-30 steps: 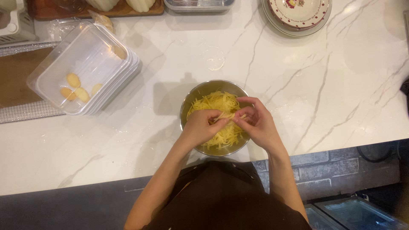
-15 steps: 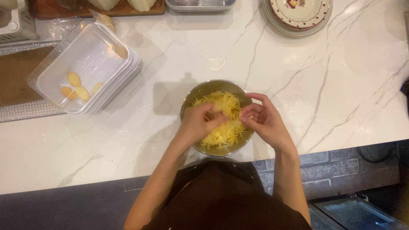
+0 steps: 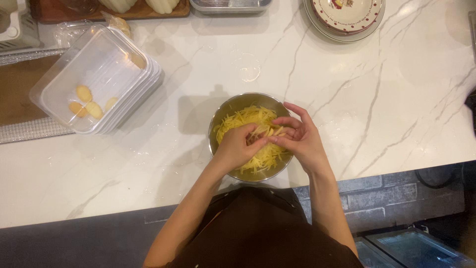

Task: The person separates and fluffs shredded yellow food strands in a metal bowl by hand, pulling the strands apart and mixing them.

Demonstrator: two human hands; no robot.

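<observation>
Left hand (image 3: pixel 238 148): grip clenched on a bunch of yellow potato shreds (image 3: pixel 258 134), knuckles up, inside the steel bowl (image 3: pixel 233 106). Right hand (image 3: pixel 302 139): fingers (image 3: pixel 287 120) curled, pinching strands of the same shreds, touching the left fingertips over the bowl's centre. Remaining shreds fill the bowl. Bowl sits on the white marble table (image 3: pixel 386 99), near its front edge. To the left, well apart: stacked clear plastic trays (image 3: pixel 99 64) holding a few pale yellow slices (image 3: pixel 84 101). Far edge: patterned plate (image 3: pixel 347 12).

Single head view, straight down, near counter (image 3: pixel 396 124).
</observation>
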